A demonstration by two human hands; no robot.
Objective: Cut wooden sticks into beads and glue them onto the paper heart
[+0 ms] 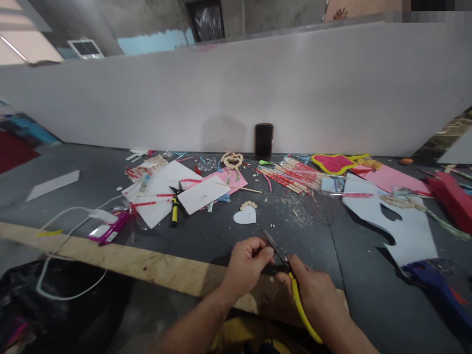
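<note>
Near the table's front edge, my left hand [248, 263] is closed, thumb pressed to the index finger; what it pinches is too small to make out. Just to its right, my right hand [317, 295] grips yellow-handled scissors [300, 307], whose metal blades point up and left, close beside my left fingertips. Beyond the hands lies a white paper heart [245, 215], with a small cluster of beige beads [249, 204] touching its upper edge.
Papers [202, 194], black-and-yellow pliers [174, 211] and a purple packet [109, 226] with a white cable lie left. A phone [263, 141] leans on the white partition. Red-striped sticks [287, 176], cut white paper [409, 226] and a blue tool [438, 290] lie right.
</note>
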